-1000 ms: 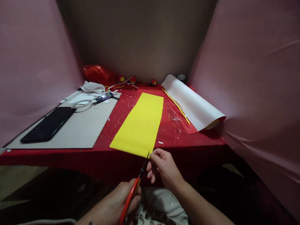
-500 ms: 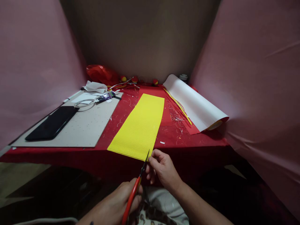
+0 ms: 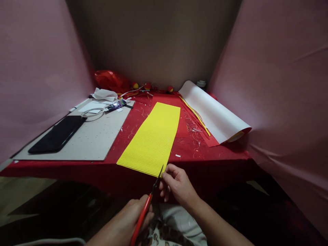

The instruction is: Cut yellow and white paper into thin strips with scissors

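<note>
The left hand (image 3: 134, 212), in front of the red-covered table (image 3: 208, 153), is closed round red-handled scissors (image 3: 147, 206). The right hand (image 3: 180, 184), also before the table, pinches a near corner of the yellow corrugated sheet (image 3: 153, 136), other fingers loosely curled. The sheet lies on the table, overhanging its front edge.

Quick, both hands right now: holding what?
Left hand: closed around the red-handled scissors.
Right hand: pinching the near right corner of the yellow ridged sheet.
</note>
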`<state>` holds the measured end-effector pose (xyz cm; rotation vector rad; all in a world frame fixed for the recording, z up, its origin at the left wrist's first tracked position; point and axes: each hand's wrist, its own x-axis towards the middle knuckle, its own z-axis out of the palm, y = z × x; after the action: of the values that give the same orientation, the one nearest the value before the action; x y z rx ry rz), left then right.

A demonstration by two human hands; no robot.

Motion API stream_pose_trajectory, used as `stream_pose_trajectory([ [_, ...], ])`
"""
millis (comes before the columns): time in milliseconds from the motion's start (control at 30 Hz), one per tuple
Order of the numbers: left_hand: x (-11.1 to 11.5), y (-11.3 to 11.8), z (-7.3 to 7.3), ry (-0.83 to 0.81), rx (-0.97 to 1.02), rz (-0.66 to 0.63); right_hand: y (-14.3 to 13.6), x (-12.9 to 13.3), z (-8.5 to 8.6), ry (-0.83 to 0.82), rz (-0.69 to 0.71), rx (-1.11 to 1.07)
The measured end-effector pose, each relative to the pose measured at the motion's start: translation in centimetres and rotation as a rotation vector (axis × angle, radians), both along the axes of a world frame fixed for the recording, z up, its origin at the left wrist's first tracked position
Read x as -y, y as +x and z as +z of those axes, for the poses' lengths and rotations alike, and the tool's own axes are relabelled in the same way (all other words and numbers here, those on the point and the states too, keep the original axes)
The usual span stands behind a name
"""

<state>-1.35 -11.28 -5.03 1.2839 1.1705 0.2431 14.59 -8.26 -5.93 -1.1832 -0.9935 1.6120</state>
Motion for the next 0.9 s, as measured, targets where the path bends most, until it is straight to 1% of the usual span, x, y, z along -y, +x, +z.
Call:
stream_pose_trajectory([
  [167, 0.3, -0.3, -0.1, 0.001, 0.011, -0.012, 0.1, 0.1, 0.1, 0.024, -0.111, 0.031],
  [267, 0.4, -0.9, -0.5, 0.015, 0.025, -0.036, 0.1, 0.1, 0.2, 0.025, -0.12, 0.033],
  [300, 0.4, -1.0, -1.0, 0.022, 0.038, -0.049, 0.1, 0.2, 0.1, 0.025, -0.111, 0.026],
  [367, 0.2, -1.0, -2.3, 0.02, 0.043, -0.042, 0.1, 0.2, 0.0, 0.025, -0.078, 0.008],
  [500, 0.3, 0.5, -5.5, -0.104, -0.024, 0.118, 0.2, 0.5, -0.4, 0.032, -0.07, -0.019],
  [567, 0.6, 1.3, -6.1, -0.146, -0.047, 0.188, 0.3, 0.6, -0.8, 0.033, -0.08, -0.023],
  [600, 0.7, 1.6, -6.1, -0.153, -0.06, 0.211, 0.3, 0.7, -0.9, 0.036, -0.08, -0.025],
  [667, 0.9, 1.8, -5.6, -0.152, -0.081, 0.229, 0.4, 0.7, -1.2, 0.043, -0.076, -0.024],
  [800, 0.9, 1.5, -4.4, -0.147, -0.086, 0.215, 0.4, 0.6, -1.4, 0.067, -0.068, -0.009],
  [900, 0.9, 1.4, -4.2, -0.089, -0.124, 0.17, 0.3, 0.5, -1.4, 0.105, -0.098, 0.029],
])
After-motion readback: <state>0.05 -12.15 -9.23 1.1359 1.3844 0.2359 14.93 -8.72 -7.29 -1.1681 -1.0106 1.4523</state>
